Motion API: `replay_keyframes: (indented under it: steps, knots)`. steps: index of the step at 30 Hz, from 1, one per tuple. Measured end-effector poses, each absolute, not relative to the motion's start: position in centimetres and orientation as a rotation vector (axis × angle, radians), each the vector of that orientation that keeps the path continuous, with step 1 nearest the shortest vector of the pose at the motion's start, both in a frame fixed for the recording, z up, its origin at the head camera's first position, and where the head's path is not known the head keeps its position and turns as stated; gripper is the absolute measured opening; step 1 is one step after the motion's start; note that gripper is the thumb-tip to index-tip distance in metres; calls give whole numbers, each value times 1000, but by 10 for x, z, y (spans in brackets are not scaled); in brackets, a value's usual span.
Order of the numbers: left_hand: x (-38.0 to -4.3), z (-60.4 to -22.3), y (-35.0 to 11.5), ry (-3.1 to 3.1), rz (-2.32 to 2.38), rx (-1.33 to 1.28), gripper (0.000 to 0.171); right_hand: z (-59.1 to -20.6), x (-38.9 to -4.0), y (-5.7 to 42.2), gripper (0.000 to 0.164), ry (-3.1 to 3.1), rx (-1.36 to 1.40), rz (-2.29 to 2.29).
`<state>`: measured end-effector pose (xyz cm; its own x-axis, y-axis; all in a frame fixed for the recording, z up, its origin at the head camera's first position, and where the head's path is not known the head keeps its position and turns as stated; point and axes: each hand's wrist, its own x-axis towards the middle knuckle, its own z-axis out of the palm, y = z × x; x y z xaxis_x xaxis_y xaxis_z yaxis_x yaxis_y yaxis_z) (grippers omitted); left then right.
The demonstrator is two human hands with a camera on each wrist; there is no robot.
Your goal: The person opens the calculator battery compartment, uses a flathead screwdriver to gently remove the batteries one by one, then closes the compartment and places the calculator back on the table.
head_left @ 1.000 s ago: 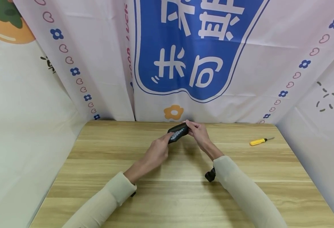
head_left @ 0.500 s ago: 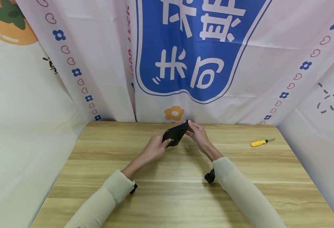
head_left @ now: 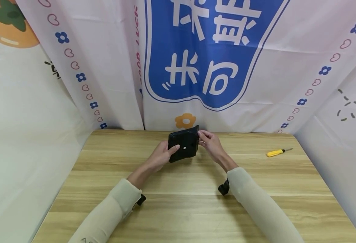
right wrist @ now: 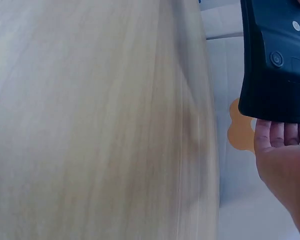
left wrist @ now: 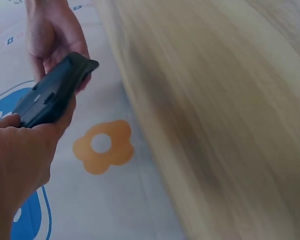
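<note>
A black calculator (head_left: pixel 184 138) is held up over the far edge of the table, its back turned toward the head camera. That back carries a small white round spot and, in the right wrist view, a round foot near one end. My left hand (head_left: pixel 158 157) grips the calculator's left side, thumb lying across the back. At the opposite end my right hand (head_left: pixel 212 145) pinches the edge, and its fingers are partly hidden behind the calculator (right wrist: pixel 275 80) in the right wrist view. The keys face away from the head camera.
A yellow-handled screwdriver (head_left: pixel 275 153) lies on the right part of the wooden table (head_left: pixel 184 209). A printed cloth (head_left: pixel 117 84) hangs right behind the table's far edge, and white cloth also hangs at both sides.
The calculator has been turned over: its keys faced the head camera one second ago, now its back does. My left hand has shifted slightly left with it; the right hand has barely moved.
</note>
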<state>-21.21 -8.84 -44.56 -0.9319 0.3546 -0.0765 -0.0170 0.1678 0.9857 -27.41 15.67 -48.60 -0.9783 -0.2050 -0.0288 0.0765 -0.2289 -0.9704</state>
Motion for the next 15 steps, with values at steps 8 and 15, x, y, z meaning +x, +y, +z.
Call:
replay_keyframes:
  steps: [8,15]
  knots:
    - [-217,-451,-89,2050,1869,333,34,-483,-277,157,15,1730,-93,-2380]
    - [-222,-453,-89,2060,1857,355,36,-477,-279,154,18,1802,-35,-2348]
